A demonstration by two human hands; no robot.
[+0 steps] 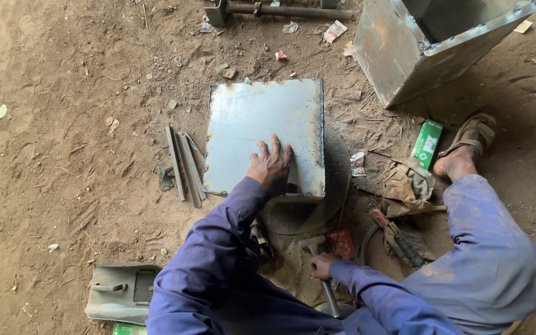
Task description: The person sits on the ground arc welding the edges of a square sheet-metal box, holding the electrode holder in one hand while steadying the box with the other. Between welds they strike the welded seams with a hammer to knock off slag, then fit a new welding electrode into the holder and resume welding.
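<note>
My left hand [272, 165] lies flat, fingers spread, on the near edge of a square grey metal sheet [262, 118] with dark weld marks along its borders. The sheet rests on the dirt ground, partly over a round dark metal disc [336, 177]. Lower down, my right hand [322, 265] is closed around the handle of a hammer [317, 248] whose head points up toward the sheet. Both arms wear blue sleeves. My sandalled foot [463, 152] sits at the right.
A metal box [398, 46] stands at the top right. Several flat metal strips [184, 164] lie left of the sheet. A welding face shield [122, 291] lies at the lower left. A green packet [427, 144], a worn glove [407, 183] and an electrode holder [395, 236] lie at the right.
</note>
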